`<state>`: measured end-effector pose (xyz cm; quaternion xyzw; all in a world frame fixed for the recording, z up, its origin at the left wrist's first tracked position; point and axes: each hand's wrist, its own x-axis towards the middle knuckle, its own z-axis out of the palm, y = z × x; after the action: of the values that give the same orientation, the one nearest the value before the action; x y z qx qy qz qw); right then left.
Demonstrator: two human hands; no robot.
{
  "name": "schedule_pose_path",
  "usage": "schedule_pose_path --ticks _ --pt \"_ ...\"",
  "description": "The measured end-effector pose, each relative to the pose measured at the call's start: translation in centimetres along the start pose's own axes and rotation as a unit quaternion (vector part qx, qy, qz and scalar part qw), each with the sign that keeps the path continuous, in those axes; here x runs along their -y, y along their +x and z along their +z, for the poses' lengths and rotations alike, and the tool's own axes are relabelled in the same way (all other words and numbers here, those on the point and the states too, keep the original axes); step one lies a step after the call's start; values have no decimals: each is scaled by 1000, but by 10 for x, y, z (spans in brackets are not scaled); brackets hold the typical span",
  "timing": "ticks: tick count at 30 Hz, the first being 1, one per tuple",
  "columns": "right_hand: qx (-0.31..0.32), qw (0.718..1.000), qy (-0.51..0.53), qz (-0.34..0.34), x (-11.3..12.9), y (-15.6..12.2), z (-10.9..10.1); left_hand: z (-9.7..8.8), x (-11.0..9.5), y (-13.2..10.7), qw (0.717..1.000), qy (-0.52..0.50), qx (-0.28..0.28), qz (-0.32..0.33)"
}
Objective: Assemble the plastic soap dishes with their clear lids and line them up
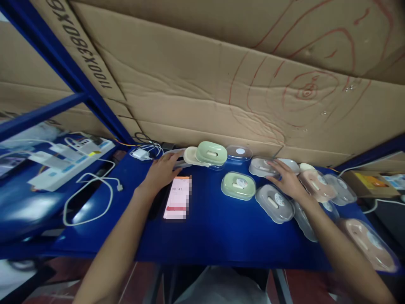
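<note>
My left hand (163,169) is at the back of the blue table, thumb and fingers around the edge of a clear plastic lid (181,164), partly hidden by the hand. Beside it, a green soap box (211,153) rests over a cream oval piece (190,156). On the right, my right hand (287,179) has its fingers apart, touching the right end of a grey soap box (262,167). In front lie a green soap box with a clear lid (238,185) and a grey one with a round sticker (274,203).
A phone (177,198) showing a timer lies before my left hand. More lidded boxes, including a pink one (318,185) and another pink one (370,245), lie at right. A power strip (71,162) and white cable (110,198) are left. Cardboard (190,84) walls the back.
</note>
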<state>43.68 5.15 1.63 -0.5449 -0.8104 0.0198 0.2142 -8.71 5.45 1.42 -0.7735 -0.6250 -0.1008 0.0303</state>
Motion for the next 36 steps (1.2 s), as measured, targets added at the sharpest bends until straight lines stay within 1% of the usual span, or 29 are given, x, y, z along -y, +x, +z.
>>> schedule_pose_path --ticks 2,4,6,9,12,16,20,22,24,25,26,28,29,30,32,34,36 --pt "5 1000 -2 -3 -1 -3 6 6 -4 3 1000 14 0 6" --pt "2 1000 -22 -9 3 -7 8 10 -7 6 999 27 1 17" --pt "-6 999 -49 -12 12 -11 6 12 -5 10 999 33 5 42" --pt "-19 998 -63 -20 30 -19 0 11 4 14 996 33 8 86" --pt "-41 997 -58 -35 56 -29 -7 0 13 13 993 32 1 110" --pt "-63 996 -28 -61 98 -45 -8 -24 22 0 992 32 -25 122" --pt "-53 992 26 -109 144 -58 6 -45 27 -17 992 34 -62 108" --pt "-38 988 48 -141 166 -61 16 -54 23 -28 990 13 -89 113" --pt "-35 982 66 -172 187 -64 23 -63 8 -42 985 -18 -115 128" --pt "-39 979 77 -185 196 -65 25 -68 -4 -51 983 -28 -123 135" --pt "-45 976 88 -195 205 -67 26 -71 -19 -61 981 -38 -126 140" --pt "-56 971 110 -205 217 -73 27 -74 -55 -83 968 -104 -152 169" --pt "-57 970 120 -203 220 -78 27 -72 -72 -93 955 -130 -154 216" --pt "-56 970 129 -197 222 -83 27 -68 -89 -103 944 -158 -147 249" --pt "-52 972 145 -175 219 -99 29 -55 -113 -121 936 -202 -119 263" --pt "-54 975 153 -151 209 -119 32 -38 -125 -135 936 -228 -116 243" --pt "-62 979 155 -119 196 -140 36 -23 -125 -145 943 -237 -117 203"
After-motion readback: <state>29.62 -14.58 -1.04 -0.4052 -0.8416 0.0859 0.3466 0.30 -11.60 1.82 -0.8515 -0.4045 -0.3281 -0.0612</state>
